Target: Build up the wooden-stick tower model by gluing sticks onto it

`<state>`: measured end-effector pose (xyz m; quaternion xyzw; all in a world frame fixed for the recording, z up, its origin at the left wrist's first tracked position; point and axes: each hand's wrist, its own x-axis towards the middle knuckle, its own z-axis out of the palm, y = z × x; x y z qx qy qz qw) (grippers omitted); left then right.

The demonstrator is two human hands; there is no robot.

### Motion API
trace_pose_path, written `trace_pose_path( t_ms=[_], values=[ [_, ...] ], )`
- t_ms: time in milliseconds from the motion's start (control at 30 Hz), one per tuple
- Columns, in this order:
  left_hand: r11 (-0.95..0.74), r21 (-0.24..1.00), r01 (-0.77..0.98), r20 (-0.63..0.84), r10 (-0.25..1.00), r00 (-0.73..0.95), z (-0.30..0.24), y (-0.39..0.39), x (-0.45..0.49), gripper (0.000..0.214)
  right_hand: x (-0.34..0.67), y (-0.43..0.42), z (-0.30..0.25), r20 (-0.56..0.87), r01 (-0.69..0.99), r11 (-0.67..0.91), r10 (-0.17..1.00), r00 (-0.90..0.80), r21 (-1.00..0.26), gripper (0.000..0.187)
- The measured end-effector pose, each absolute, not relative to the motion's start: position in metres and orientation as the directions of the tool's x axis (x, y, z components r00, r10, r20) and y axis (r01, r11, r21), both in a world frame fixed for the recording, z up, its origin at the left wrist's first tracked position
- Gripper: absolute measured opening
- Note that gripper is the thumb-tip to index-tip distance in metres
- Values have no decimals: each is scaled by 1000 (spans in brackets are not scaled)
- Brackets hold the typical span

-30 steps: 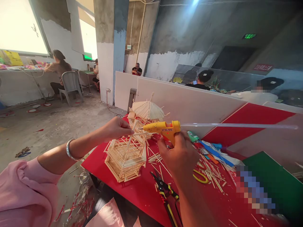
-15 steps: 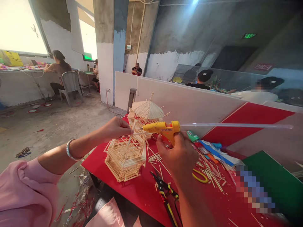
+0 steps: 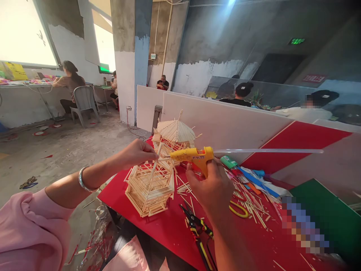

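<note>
A yellow glue gun (image 3: 194,155) with a long clear glue stick (image 3: 270,151) out of its back is gripped in my right hand (image 3: 210,184). Its nozzle points left, close to the fingertips of my left hand (image 3: 143,151). Those fingers are pinched at the top of thin wooden sticks that stand up from an open-topped stick model (image 3: 149,188). The model is many-sided, built of stacked pale sticks, and sits on the red table (image 3: 175,233). Just behind it stands another stick model with a pointed roof (image 3: 176,131).
Pliers (image 3: 197,229) with black and yellow handles lie nearest my right forearm. Loose sticks (image 3: 254,210), a yellow-handled tool (image 3: 239,210) and a green package (image 3: 229,162) lie to the right. White boards (image 3: 214,120) rise behind the table, with several people beyond.
The glue gun has dipped very slightly, and its glue stick reaches less far to the right. My left hand stays almost still at the stick tops.
</note>
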<state>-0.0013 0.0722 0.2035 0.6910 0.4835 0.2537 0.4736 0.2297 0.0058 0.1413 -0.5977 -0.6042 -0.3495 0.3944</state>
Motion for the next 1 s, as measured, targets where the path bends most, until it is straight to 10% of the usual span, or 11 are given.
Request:
trace_pose_path(
  t_ms=[633,1000],
  values=[
    [-58,893,446,-129,917,378,206,71,1,20,267,-13,114,737,902,123,626,253,-415,34],
    [-131,827,546,-43,955,294,211,62,-11,22,333,-62,87,246,809,-337,834,494,-482,34]
  ],
)
